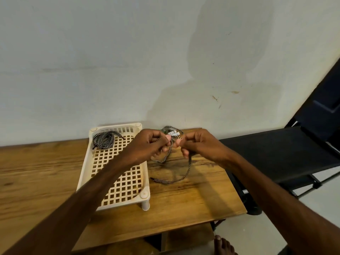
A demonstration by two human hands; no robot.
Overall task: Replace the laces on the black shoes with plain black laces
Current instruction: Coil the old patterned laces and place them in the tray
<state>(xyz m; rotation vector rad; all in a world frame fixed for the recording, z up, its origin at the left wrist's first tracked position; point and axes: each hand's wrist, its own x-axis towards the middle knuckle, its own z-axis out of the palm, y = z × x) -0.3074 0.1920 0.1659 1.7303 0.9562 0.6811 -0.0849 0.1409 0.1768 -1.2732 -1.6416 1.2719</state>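
Both hands are raised over the wooden table (193,205), close together. My left hand (147,146) and my right hand (198,144) each pinch a black-and-white patterned lace (185,173) near its two white tips (173,133), which stick up side by side between the hands. The lace hangs down in loops onto the table. A second patterned lace (104,139) lies bundled at the far end of the cream plastic lattice tray (125,188). No shoes and no plain black laces are in view.
The tray stands on short legs at the table's middle, partly under my left forearm. A pale wall rises right behind the table. A black folding cot (276,155) stands to the right. My bare foot (223,245) shows below the table's front edge.
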